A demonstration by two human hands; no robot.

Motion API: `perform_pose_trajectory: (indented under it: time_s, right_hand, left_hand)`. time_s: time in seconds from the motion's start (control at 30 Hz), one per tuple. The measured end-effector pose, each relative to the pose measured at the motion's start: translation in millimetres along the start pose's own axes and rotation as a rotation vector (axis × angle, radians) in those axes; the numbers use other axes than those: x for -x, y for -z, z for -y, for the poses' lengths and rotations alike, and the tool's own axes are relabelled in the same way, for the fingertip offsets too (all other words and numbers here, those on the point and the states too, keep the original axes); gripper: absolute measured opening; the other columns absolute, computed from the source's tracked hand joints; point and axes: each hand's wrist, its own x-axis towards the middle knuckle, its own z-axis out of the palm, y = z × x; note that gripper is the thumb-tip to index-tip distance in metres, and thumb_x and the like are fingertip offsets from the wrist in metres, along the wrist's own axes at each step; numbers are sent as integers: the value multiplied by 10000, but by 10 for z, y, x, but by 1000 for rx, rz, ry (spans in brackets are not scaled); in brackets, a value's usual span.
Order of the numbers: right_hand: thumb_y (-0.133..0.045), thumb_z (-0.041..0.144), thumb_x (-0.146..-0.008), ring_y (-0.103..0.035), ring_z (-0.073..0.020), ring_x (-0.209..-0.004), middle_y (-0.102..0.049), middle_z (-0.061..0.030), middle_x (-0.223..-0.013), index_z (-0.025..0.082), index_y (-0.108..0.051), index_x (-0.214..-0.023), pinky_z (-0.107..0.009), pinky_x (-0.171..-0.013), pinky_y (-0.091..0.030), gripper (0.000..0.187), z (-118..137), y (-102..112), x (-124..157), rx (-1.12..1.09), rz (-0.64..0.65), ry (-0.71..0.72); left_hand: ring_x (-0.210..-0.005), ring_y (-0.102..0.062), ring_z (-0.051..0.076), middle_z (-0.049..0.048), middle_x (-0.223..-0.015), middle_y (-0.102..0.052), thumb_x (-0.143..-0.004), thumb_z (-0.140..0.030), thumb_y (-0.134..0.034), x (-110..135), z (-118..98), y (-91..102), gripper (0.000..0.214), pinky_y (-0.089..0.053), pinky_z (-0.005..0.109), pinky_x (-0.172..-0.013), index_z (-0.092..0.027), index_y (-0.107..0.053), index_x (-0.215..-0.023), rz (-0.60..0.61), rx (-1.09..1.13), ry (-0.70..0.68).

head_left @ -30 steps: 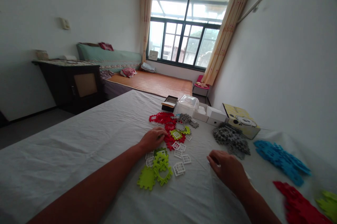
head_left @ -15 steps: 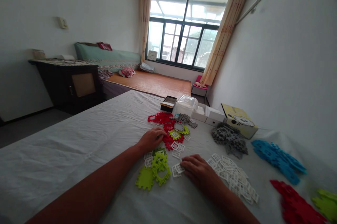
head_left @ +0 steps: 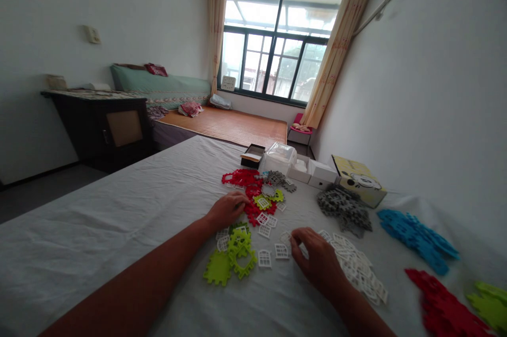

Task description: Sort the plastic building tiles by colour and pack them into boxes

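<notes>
My left hand rests with its fingers bent together at the edge of the red toothed panels; what lies under its fingertips is hidden. My right hand pinches a small white window piece, slightly blurred, above the sheet. Left of this hand, two more white pieces, an arched window and a squarer window, lie flat and apart. Lime-green toothed panels sit nearer to me, below my left hand. A pile of white window pieces spreads just right of my right hand.
Grey panels, blue panels and red panels are heaped to the right. At the back stand a black open box, a clear plastic container, white boxes and a yellow box. A white sheet covers the surface.
My right hand has moved right and slightly up from the white window pieces it was touching. Two of them now lie apart, and a blurred one is at its fingertips. The left hand stays put.
</notes>
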Motion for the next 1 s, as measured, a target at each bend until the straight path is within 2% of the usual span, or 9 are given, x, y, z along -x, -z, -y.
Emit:
perform_pose_trajectory:
  time_s: [0.17, 0.27, 0.37, 0.47, 0.53, 0.63, 0.8, 0.9, 1.0]
  right_hand:
    - [-425, 278, -881, -545, -149, -693, -575, -13, -691, 206, -499, -662, -266, -680, -397, 242, -224, 173, -25, 133, 5, -77]
    - [-458, 244, -829, -542, -145, -690, -566, -3, -675, 208, -475, -610, -257, -662, -385, 223, -398, 315, -13, 171, 110, -87]
    - [-501, 256, -780, -554, -158, -712, -582, 2, -708, 214, -491, -619, -261, -632, -380, 167, -552, 391, 22, 199, 206, -147]
    - [-544, 306, -755, -570, -195, -767, -603, -11, -779, 224, -539, -706, -284, -621, -387, 96, -631, 372, 37, 254, 158, -218]
    - [-551, 307, -759, -575, -214, -834, -618, -26, -852, 231, -571, -792, -307, -662, -408, 85, -614, 322, 26, 250, 84, -204]
    - [-534, 253, -780, -568, -218, -899, -633, -42, -918, 238, -595, -870, -336, -752, -432, 110, -465, 220, 0, 175, 25, -94]
    - [-481, 159, -816, -564, -210, -914, -656, -43, -950, 245, -614, -914, -343, -787, -451, 186, -144, 54, -5, 64, 104, 27]
    - [-470, 112, -812, -575, -201, -886, -666, -34, -905, 240, -623, -866, -331, -781, -470, 207, -114, -2, 3, 50, 163, 36]
    - [-470, 143, -837, -581, -205, -924, -668, -46, -968, 243, -634, -935, -352, -823, -485, 215, -155, -24, 7, 35, 111, 35]
  left_hand:
    - [-979, -591, 175, 43, -1020, -668, -832, -188, -464, 5, -38, 27, 252, -437, 287, -931, -200, -694, -934, 3, -6, -4]
    - [-975, -592, 180, 50, -1018, -669, -832, -192, -463, 10, -54, 45, 252, -441, 296, -926, -192, -693, -935, 9, -2, -6]
    - [-983, -592, 181, 48, -1022, -670, -830, -192, -467, 8, -61, 53, 249, -442, 294, -925, -197, -695, -929, 12, 3, 4]
    - [-990, -591, 181, 47, -1026, -670, -825, -190, -470, 2, -65, 54, 249, -441, 292, -928, -198, -696, -931, 15, -3, 9]
    - [-989, -592, 181, 47, -1026, -670, -823, -189, -472, -1, -66, 52, 250, -442, 291, -928, -198, -696, -933, 16, -7, 11]
    - [-986, -591, 177, 41, -1020, -672, -819, -185, -473, 0, -61, 47, 249, -443, 289, -928, -204, -698, -925, 12, 0, 14]
    - [-992, -585, 175, 37, -1028, -669, -816, -180, -477, 5, -42, 40, 251, -438, 288, -935, -209, -696, -935, 5, 13, 6]
    - [-989, -586, 176, 42, -1031, -668, -819, -179, -472, 8, -37, 37, 255, -438, 289, -934, -205, -695, -941, 5, 1, -2]
    - [-993, -585, 176, 38, -1029, -670, -819, -177, -472, 10, -28, 25, 256, -437, 292, -937, -210, -694, -942, 8, 0, 0]
